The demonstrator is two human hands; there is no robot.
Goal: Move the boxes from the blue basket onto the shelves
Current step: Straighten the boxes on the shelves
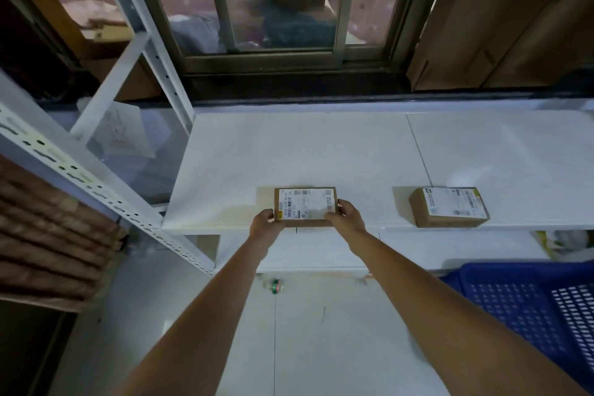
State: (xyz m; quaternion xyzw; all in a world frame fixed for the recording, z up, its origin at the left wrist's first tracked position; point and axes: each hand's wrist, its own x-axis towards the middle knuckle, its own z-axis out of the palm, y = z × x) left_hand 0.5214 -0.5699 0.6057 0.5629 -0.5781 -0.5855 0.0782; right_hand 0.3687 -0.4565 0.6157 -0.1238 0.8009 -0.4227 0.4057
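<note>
Both arms reach out straight from the body toward the wide white shelf board (321, 154), and between them sits a flat brown cardboard box with a white shipping label (305, 206), label up and long side running along the shelf's front edge. The left hand (265, 224) clasps the box's left end, thumb on top and the other fingers hidden below, while the right hand (345, 214) clasps the right end the same way, so each hand is closed on an end of the box. Holding it by the two short ends keeps the box level and square to the edge, which seems to be the point: it is being set down near the front lip, where it is easy to reach and the label can be read from above. Whether its underside already rests on the board I cannot tell. Well off to the right along the same board lies a second brown cardboard box with a white label (449, 206), turned slightly askew, apparently already shelved. The blue perforated plastic basket (520, 302) stands on the pale floor at the lower right, close by the person's right arm, presumably kept there so each box is a short carry; what remains inside it is out of view.
</note>
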